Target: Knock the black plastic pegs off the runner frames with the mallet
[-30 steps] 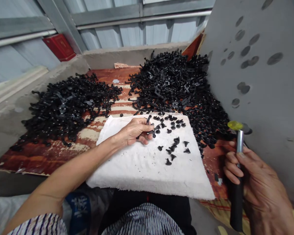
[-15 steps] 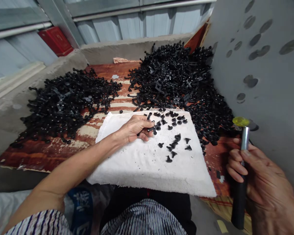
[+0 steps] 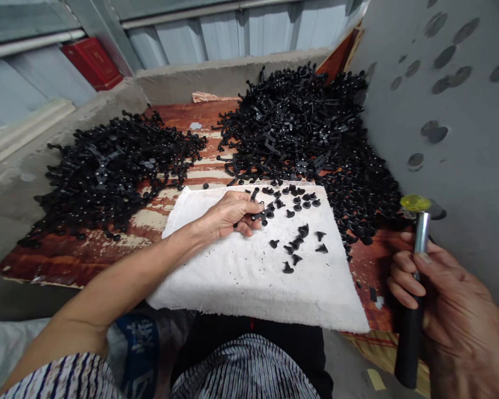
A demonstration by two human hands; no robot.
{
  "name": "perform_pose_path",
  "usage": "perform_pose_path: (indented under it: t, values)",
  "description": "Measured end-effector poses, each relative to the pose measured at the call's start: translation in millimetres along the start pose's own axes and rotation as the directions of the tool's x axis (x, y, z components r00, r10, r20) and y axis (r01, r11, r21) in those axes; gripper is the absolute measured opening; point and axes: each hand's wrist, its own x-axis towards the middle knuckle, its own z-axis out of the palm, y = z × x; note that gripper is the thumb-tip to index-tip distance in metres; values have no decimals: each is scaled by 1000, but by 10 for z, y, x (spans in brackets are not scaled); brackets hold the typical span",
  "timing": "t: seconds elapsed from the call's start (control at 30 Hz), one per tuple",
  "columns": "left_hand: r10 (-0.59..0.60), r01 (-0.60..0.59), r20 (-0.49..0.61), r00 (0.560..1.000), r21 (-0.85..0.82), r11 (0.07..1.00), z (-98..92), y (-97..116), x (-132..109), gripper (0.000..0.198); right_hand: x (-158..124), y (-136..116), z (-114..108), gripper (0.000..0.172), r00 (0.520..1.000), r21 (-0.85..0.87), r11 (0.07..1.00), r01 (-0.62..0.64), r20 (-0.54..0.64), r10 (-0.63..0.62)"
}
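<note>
My left hand (image 3: 230, 217) rests on a white foam pad (image 3: 241, 277), fingers curled round a black plastic sprue piece (image 3: 258, 213). Several small black caps (image 3: 295, 244) lie loose on the pad just right of that hand. My right hand (image 3: 444, 299) is closed round a small hammer (image 3: 411, 310) with a black grip, a metal shaft and a yellow head, held upright at the pad's right edge.
Two large heaps of black plastic sprues lie on a worn red wooden board (image 3: 162, 219): one at the left (image 3: 108, 169), one at the back right (image 3: 307, 127). A grey wall (image 3: 461, 111) stands close on the right. Low concrete edging rings the board.
The view has drifted slightly, with my right hand and hammer now further right in it. My left hand stays curled on the black piece in the same place on the pad.
</note>
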Motion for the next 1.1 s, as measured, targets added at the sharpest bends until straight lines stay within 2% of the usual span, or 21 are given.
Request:
perform_pose_path:
  t: [0.2, 0.5, 0.7, 0.9, 1.1]
  values:
    - [2, -2, 13, 1000, 15, 1000, -2, -3, 14, 23, 7, 19, -29, 41, 1000, -12, 1000, 19, 21, -18]
    - [14, -17, 16, 1000, 150, 989, -41, 74, 25, 23, 10, 9, -20, 44, 1000, -19, 1000, 24, 17, -24]
    - [-93, 88, 25, 995, 143, 986, -18, 125, 35, 24, -2, -13, 1, 47, 1000, -25, 1000, 10, -2, -10]
    - [-72, 69, 9, 997, 160, 985, 3, 155, 49, 26, -17, 1, -24, 46, 999, -25, 999, 28, 16, -28]
    - [-125, 126, -16, 992, 196, 972, 8, 195, 53, 26, 2, 23, -48, 41, 998, -14, 999, 45, 50, -45]
